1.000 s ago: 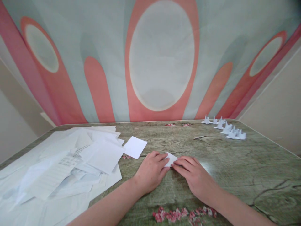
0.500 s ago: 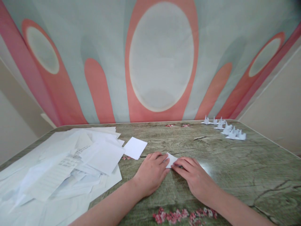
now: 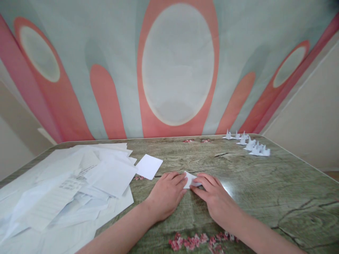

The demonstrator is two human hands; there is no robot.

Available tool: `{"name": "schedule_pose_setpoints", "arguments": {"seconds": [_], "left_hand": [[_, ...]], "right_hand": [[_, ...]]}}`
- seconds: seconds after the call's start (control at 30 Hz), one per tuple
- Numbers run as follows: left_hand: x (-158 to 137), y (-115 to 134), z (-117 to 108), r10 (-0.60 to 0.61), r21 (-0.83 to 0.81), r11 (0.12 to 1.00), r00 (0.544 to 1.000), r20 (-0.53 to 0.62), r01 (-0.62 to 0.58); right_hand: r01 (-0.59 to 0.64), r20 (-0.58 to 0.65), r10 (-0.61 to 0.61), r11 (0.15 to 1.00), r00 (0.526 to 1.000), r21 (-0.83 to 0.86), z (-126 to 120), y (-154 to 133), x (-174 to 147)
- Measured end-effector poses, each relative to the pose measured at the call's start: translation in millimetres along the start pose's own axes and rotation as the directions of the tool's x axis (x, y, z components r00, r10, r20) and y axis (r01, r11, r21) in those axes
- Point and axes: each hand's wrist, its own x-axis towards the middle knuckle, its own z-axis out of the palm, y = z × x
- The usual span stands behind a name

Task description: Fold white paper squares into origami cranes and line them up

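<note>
A small folded piece of white paper (image 3: 189, 180) lies on the table between my two hands. My left hand (image 3: 167, 193) rests palm down, its fingertips pressing the paper's left side to the table. On the other side, my right hand (image 3: 212, 194) pinches the paper's right edge between thumb and fingers, and that edge looks slightly raised. Part of the paper is hidden under the fingers. Just beyond my left hand lies a square of white paper (image 3: 149, 166), flat on the table.
A large heap of loose white sheets (image 3: 113, 176), some printed, covers the table's left side. Several folded white paper cranes (image 3: 250, 143) stand at the far right. The wooden-patterned table (image 3: 265, 197) meets a pink and grey-green backdrop (image 3: 180, 130) at its far edge.
My right fingers have shifted slightly at the paper's right edge, which now looks lifted. My left hand still holds the paper down. The whole view has shifted a little.
</note>
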Motion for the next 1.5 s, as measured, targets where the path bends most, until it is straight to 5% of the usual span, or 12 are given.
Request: {"name": "schedule_pose_setpoints", "arguments": {"seconds": [0.63,0.83,1.0,1.27,1.5], "left_hand": [[-1,-1,0,0.0,0.006,1.0,1.0,-0.012,0.0],[-1,-1,0,0.012,0.011,1.0,1.0,-0.011,-0.012],[-1,-2,2,0.017,0.009,1.0,1.0,-0.012,-0.017],[-1,-1,2,0.009,0.02,1.0,0.999,-0.032,-0.009],[-2,4,-3,-0.01,-0.015,1.0,0.999,-0.038,0.009]], "right_hand": [[-0.095,0.03,0.115,0.917,0.993,-0.387,-18,8,-2],[-0.161,0.081,0.206,0.912,0.975,-0.377,-26,8,-1],[-0.24,-0.036,0.243,0.908,0.969,-0.343,-32,20,-1],[-0.006,-0.041,-0.001,0.986,0.999,-0.165,-6,11,1],[0.032,-0.024,-0.039,0.973,0.999,-0.229,1,8,1]]}}
